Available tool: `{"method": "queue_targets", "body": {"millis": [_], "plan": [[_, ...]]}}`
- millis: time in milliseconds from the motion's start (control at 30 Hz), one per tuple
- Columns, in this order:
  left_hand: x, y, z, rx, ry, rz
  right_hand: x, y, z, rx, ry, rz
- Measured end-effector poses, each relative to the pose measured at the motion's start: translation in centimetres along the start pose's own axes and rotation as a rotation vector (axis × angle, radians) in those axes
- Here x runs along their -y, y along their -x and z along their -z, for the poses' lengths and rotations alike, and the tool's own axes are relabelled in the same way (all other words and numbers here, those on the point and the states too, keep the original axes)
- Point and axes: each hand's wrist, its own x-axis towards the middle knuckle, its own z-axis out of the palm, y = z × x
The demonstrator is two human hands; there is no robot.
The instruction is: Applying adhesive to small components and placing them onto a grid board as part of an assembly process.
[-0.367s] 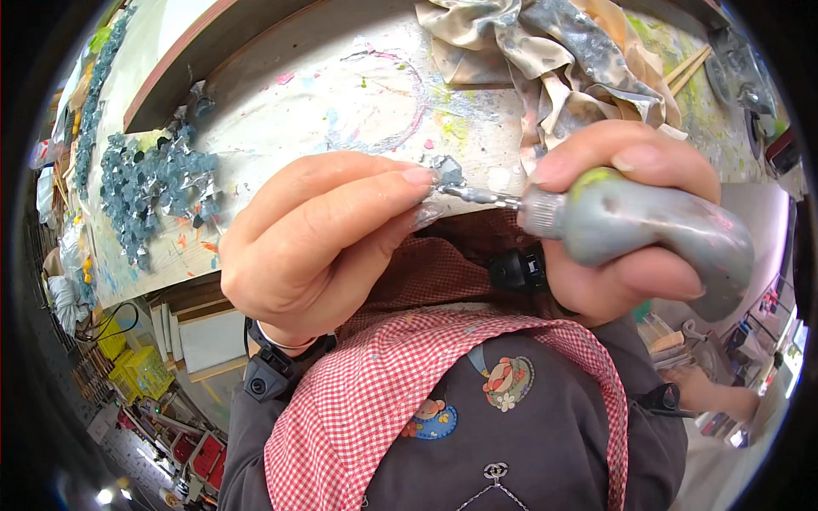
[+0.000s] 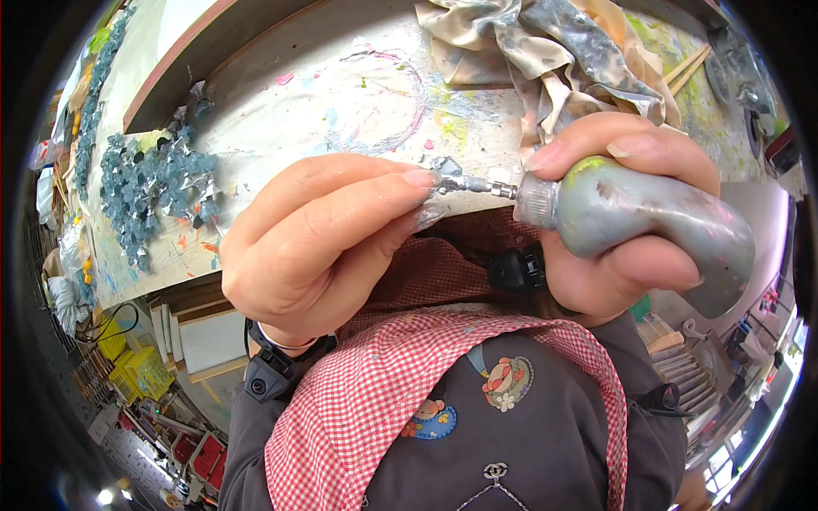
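Observation:
My left hand (image 2: 315, 234) is closed in a pinch on a small grey-blue piece (image 2: 445, 166) with shiny, foil-like edges. The fingertips hide part of it and carry grey smears. My right hand (image 2: 592, 277) wraps around a soft grey squeeze bottle (image 2: 656, 200) that is dented under the fingers and has a yellow-green stain near its neck. From its ribbed collar a thin metal nozzle (image 2: 501, 189) points left at the pinched piece. The nozzle's end meets or lies very near the piece; I cannot tell whether they touch.
Many similar grey-blue pieces lie in a pile (image 2: 158, 187) on the paint-spattered table (image 2: 324, 77), beside a raised wooden edge (image 2: 183, 68). A stained cloth (image 2: 554, 51) is crumpled at the back, near wooden sticks (image 2: 688, 70). A yellow crate (image 2: 141, 375) stands below left.
The bottle has shifted and turned slightly, and its nozzle shows more bare metal near the collar. My left hand stays almost still. At the lower right, another person's arm has moved mostly out of sight.

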Motion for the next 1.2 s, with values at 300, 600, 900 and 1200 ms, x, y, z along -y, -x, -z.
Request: {"method": "queue_targets", "body": {"millis": [300, 600, 900, 1200], "plan": [[-0.17, 0.19, 0.39, 0.045, -0.016, 0.031, 0.2, 0.05, 0.34, -0.032, -0.003, 0.008], [-0.24, 0.2, 0.41, 0.043, -0.014, 0.041, 0.04, 0.23, 0.32, -0.065, -0.001, 0.015], [-0.22, 0.02, 0.42, 0.057, -0.004, 0.056, -0.08, 0.32, 0.44, -0.097, 0.003, 0.023], [-0.24, 0.24, 0.24, 0.014, 0.064, 0.142, -0.52, 0.08, 0.03, -0.11, -0.002, 0.036]]}}
